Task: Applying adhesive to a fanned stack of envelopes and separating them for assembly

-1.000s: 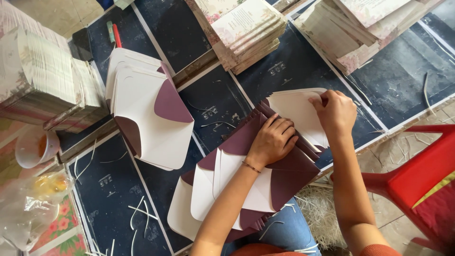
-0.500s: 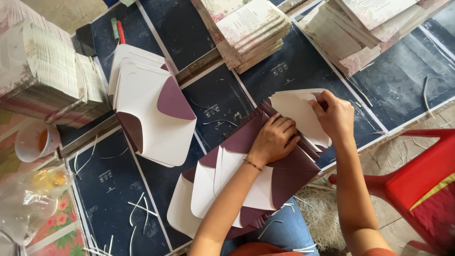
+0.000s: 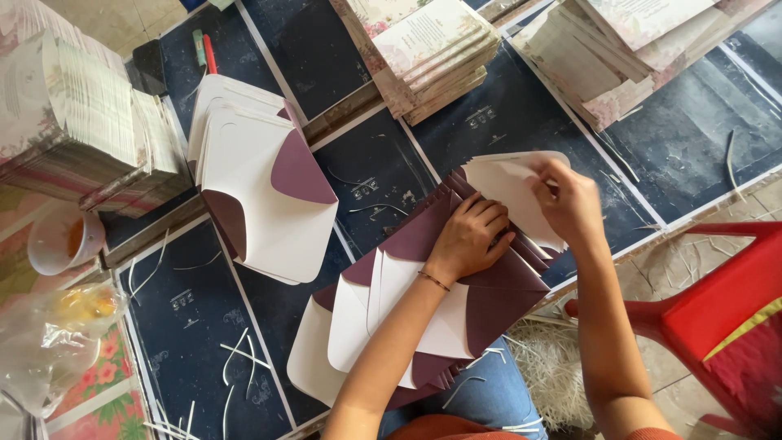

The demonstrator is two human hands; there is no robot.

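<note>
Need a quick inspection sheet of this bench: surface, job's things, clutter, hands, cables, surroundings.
Surface: dark table top with pale lines.
Job's things: fanned maroon envelopes under the hands; white flap lifted; second envelope pile at left.
Clutter: paper strips, card stacks, cup, plastic bag, red pen.
Hands: left hand presses flat on the envelopes; right hand pinches the flap.
Cables: nothing seen.
Surroundings: red plastic chair at right, shredded paper on floor.

Envelope stack [image 3: 265, 183] lies left of the fanned envelopes [image 3: 456, 301] under both hands.
</note>
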